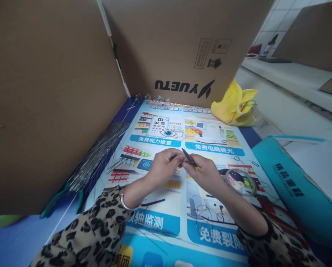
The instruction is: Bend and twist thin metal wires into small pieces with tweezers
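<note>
Dark thin tool sits mid-poster, held up off the surface where both hands meet, tip slanting up and away to the person's left. Right hand is closed, thumb and fingers pinching the tool's lower end. Left hand is curled too, fingertips pressed in against the same spot and touching the right hand's fingers. Can't tell if a bit of wire is pinched in there as well, too small. Both hands hover just above the poster, not resting on it. Silver bangle on the left wrist, leopard-print sleeves on both arms.

Surface: a glossy printed poster covers the table, blue and white panels with an eye chart and Chinese text. Bundle of straight metal wires lies along its left edge, against a tall cardboard sheet. Teal-handled pliers lie at the near end of the bundle. Clear tape roll lies flat just right of the right hand. Thin wire loops are scattered under the right forearm.

Back: a big cardboard box, printing upside down, stands at the poster's far edge. Yellow plastic bag sits crumpled by its right corner. Teal paper bag lies flat on the right. White tiled wall and a pale ledge beyond.
</note>
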The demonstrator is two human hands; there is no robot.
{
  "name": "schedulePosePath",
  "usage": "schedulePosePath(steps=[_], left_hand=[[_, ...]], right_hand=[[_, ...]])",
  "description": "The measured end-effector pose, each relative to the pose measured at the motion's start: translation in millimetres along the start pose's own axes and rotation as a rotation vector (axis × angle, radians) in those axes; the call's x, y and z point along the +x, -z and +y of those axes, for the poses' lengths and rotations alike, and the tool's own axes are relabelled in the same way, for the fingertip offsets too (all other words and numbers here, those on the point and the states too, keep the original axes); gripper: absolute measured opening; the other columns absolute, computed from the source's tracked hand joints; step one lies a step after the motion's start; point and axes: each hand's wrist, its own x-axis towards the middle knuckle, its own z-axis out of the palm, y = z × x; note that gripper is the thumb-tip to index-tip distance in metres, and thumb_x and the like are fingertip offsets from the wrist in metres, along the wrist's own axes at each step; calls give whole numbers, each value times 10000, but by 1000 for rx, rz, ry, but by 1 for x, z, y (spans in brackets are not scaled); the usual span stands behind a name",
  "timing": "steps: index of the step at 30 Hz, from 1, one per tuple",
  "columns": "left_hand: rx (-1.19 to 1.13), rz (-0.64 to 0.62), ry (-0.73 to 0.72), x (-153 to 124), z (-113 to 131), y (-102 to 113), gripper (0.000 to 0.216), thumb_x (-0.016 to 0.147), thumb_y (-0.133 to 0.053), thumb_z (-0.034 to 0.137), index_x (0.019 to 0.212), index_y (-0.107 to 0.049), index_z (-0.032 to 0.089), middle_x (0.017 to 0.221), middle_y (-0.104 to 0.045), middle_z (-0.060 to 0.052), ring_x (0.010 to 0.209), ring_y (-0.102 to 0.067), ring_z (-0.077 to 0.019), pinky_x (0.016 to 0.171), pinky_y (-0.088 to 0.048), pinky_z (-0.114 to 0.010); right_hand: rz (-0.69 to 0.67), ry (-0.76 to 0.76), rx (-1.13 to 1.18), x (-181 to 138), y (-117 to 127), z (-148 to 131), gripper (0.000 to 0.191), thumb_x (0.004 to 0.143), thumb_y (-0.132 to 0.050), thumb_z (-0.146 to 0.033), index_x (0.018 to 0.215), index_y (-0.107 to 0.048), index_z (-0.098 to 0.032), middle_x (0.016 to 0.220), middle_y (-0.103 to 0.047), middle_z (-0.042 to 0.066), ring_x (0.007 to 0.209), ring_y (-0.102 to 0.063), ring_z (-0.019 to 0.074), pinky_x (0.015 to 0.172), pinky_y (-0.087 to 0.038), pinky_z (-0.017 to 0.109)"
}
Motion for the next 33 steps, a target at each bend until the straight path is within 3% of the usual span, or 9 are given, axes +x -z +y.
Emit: schedulePosePath(steps=[7,15,19,27,33], left_hand=[[-4,74,10,2,7,9,182,811,-459,303,758,-576,174,692,-602,8,578,-556,-82,564,-444,-199],[50,13,-17,0,5,5,181,803,-467,302,764,-591,176,646,-586,12,568,-552,-88,562,-446,-201],[91,-37,-75,0,7,6,182,809,-474,301,811,-622,196,775,-629,3,600,-554,-83,593,-448,-202],[124,160,-161,2,10,14,179,822,-472,287,732,-575,172,714,-594,7,676,-532,-101,647,-418,-213],[-29,253,-192,2,12,17,169,843,-454,283,834,-578,169,871,-640,-32,811,-583,-122,771,-448,-254]], right_hand=[[117,-119,194,1,9,2,192,764,-528,-382,813,-597,-209,717,-615,-2,652,-548,142,619,-435,265],[104,-111,97,2,5,-4,131,733,-533,-332,710,-563,-206,651,-587,-16,605,-530,129,578,-416,243],[94,-89,71,1,2,-1,118,732,-536,-319,733,-574,-208,666,-597,-12,622,-543,136,591,-420,249],[-129,-209,470,0,5,5,297,822,-440,-447,823,-554,-173,695,-629,29,659,-585,142,634,-452,276],[-260,-260,626,-5,3,-6,324,843,-400,-464,781,-515,-167,604,-622,18,571,-574,131,537,-412,251]])
